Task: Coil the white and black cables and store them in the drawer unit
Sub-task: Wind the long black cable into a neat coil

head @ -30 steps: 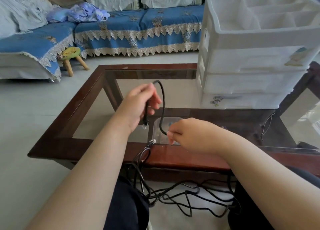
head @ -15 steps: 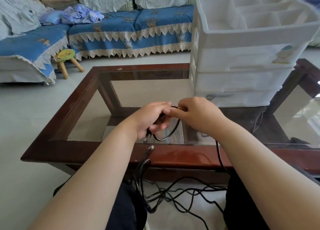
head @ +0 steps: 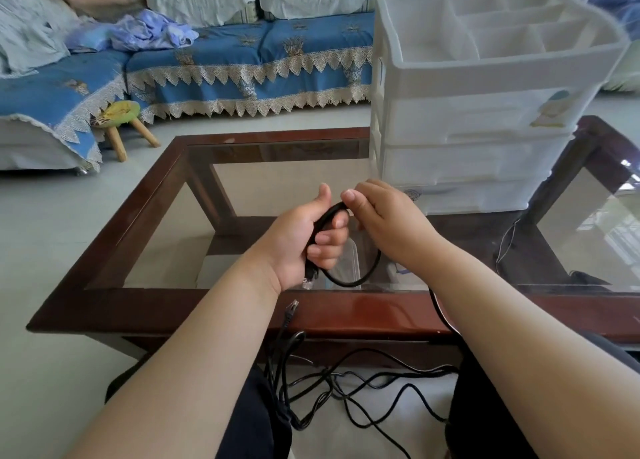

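Note:
My left hand (head: 304, 240) grips a black cable (head: 360, 278) near its clear plug end, which hangs below the palm. One loop of the cable curves under both hands. My right hand (head: 388, 223) pinches the cable at the top of the loop, touching the left hand. The rest of the cable runs down past my right forearm into a loose tangle (head: 346, 389) on the floor between my legs. A second plug end (head: 292, 306) sticks up by the table edge. The white drawer unit (head: 467, 119) stands on the table at the right, drawers closed. No white cable is visible.
A glass-topped table with a dark wood frame (head: 138, 306) lies in front of me. A blue sofa (head: 242, 60) lines the back wall, with a small wooden stool (head: 121, 119) at left. A thin dark wire (head: 505, 244) hangs at the table's right.
My right hand rose from low beside the loop up to my left hand, bringing cable with it. One loop now hangs beneath both hands. The view has shifted slightly.

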`<state>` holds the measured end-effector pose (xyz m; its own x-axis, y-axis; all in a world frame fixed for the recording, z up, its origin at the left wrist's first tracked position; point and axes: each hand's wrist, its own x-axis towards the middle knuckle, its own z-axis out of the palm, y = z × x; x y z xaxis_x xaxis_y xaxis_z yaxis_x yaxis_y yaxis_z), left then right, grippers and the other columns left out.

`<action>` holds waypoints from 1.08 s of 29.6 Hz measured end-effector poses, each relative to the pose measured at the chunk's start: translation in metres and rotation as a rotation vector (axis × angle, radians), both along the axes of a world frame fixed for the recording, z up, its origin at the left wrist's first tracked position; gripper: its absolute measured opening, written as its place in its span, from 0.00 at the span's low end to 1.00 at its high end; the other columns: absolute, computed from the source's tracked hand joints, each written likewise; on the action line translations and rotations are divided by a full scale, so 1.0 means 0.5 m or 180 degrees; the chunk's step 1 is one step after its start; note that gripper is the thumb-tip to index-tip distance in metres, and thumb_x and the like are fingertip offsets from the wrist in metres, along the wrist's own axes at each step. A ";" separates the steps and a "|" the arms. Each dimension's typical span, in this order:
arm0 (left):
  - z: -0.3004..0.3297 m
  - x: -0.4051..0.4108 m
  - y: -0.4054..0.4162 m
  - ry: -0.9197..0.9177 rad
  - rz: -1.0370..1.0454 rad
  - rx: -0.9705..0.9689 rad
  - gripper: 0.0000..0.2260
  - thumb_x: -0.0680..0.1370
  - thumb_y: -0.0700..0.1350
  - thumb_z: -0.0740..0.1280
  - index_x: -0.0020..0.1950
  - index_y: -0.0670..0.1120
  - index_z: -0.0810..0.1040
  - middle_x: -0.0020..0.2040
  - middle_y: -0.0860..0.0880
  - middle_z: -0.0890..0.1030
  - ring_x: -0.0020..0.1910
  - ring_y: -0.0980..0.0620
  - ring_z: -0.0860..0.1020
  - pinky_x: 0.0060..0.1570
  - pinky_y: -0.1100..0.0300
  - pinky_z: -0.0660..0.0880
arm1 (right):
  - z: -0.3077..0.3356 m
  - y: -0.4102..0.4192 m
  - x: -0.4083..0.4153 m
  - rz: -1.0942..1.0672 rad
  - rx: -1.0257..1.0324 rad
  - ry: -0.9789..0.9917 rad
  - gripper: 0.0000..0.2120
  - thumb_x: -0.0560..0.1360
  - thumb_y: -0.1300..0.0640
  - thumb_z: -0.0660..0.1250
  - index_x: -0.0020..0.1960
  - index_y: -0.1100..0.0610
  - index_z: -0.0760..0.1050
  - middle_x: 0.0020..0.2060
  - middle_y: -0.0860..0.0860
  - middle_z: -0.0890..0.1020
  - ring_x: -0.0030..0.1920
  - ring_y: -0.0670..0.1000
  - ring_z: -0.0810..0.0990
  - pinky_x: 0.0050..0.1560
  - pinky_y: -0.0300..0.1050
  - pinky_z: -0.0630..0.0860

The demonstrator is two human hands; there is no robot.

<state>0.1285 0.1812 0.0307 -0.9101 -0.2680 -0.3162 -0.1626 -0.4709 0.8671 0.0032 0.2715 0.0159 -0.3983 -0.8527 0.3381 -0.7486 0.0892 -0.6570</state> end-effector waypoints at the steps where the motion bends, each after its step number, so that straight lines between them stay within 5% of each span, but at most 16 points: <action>1: -0.002 -0.003 0.007 0.0084 0.0078 -0.0031 0.24 0.82 0.59 0.49 0.33 0.45 0.68 0.23 0.52 0.63 0.19 0.59 0.59 0.21 0.65 0.52 | 0.001 -0.001 -0.002 -0.0061 0.0026 -0.0130 0.19 0.78 0.42 0.54 0.33 0.50 0.64 0.31 0.47 0.72 0.32 0.48 0.72 0.38 0.49 0.70; 6: -0.004 -0.007 0.012 0.0252 0.0140 -0.0048 0.20 0.82 0.55 0.52 0.35 0.46 0.66 0.23 0.52 0.66 0.19 0.59 0.60 0.19 0.67 0.54 | -0.001 0.009 -0.012 -0.0160 0.0144 -0.0387 0.29 0.69 0.30 0.47 0.34 0.55 0.70 0.25 0.49 0.74 0.27 0.48 0.72 0.34 0.46 0.69; 9: -0.005 -0.001 0.005 0.0185 -0.0022 0.0040 0.18 0.82 0.53 0.53 0.36 0.45 0.70 0.21 0.53 0.63 0.17 0.59 0.58 0.19 0.66 0.53 | -0.010 0.014 -0.011 -0.0259 0.0371 0.0105 0.36 0.68 0.30 0.43 0.42 0.58 0.76 0.28 0.52 0.78 0.33 0.54 0.77 0.37 0.50 0.74; 13: -0.009 0.002 0.009 -0.0011 -0.0046 -0.0019 0.18 0.78 0.55 0.58 0.31 0.48 0.69 0.21 0.55 0.58 0.17 0.60 0.55 0.20 0.66 0.48 | -0.015 0.017 -0.003 -0.0411 0.0522 0.0646 0.36 0.70 0.31 0.42 0.40 0.59 0.75 0.30 0.54 0.80 0.35 0.57 0.78 0.37 0.52 0.75; 17: 0.004 0.005 0.004 0.0347 0.0330 0.0251 0.19 0.79 0.53 0.57 0.30 0.50 0.66 0.20 0.56 0.58 0.17 0.59 0.55 0.19 0.65 0.49 | -0.008 0.025 -0.016 -0.0349 0.0384 -0.0139 0.31 0.70 0.30 0.46 0.36 0.55 0.72 0.25 0.50 0.77 0.29 0.50 0.76 0.34 0.48 0.74; 21: 0.023 0.029 -0.049 0.1107 0.1111 0.1012 0.19 0.80 0.50 0.55 0.30 0.49 0.70 0.18 0.53 0.60 0.17 0.58 0.53 0.16 0.66 0.53 | -0.015 0.026 -0.053 -0.0650 0.0256 -0.1095 0.21 0.80 0.43 0.55 0.35 0.54 0.73 0.26 0.47 0.72 0.28 0.47 0.70 0.31 0.41 0.66; 24: 0.032 0.067 -0.102 0.1549 0.1982 0.1509 0.18 0.81 0.46 0.55 0.31 0.48 0.72 0.19 0.53 0.59 0.16 0.56 0.56 0.17 0.67 0.53 | -0.015 0.041 -0.050 -0.0426 0.0405 -0.2125 0.19 0.80 0.46 0.57 0.38 0.56 0.74 0.26 0.48 0.70 0.27 0.48 0.69 0.31 0.41 0.69; 28: 0.031 0.080 -0.109 0.1291 0.2271 0.1429 0.17 0.80 0.46 0.57 0.32 0.48 0.72 0.21 0.53 0.59 0.18 0.56 0.55 0.19 0.67 0.52 | -0.035 0.055 -0.005 -0.0036 0.0767 -0.1631 0.10 0.79 0.46 0.58 0.51 0.52 0.71 0.40 0.48 0.82 0.38 0.48 0.82 0.45 0.47 0.80; 30: 0.026 0.068 -0.095 0.1071 0.2376 0.1227 0.16 0.81 0.46 0.57 0.33 0.48 0.71 0.22 0.54 0.59 0.18 0.56 0.55 0.19 0.66 0.52 | -0.042 0.063 0.026 0.0167 0.1078 -0.1481 0.10 0.79 0.48 0.60 0.57 0.51 0.67 0.44 0.49 0.83 0.41 0.49 0.83 0.43 0.46 0.81; 32: 0.022 0.059 -0.091 0.0998 0.2630 0.1175 0.17 0.81 0.47 0.56 0.33 0.48 0.70 0.23 0.54 0.59 0.19 0.56 0.54 0.20 0.65 0.52 | -0.056 0.068 0.044 -0.0187 0.0974 -0.0596 0.11 0.79 0.49 0.61 0.58 0.52 0.67 0.44 0.49 0.83 0.42 0.53 0.82 0.43 0.52 0.79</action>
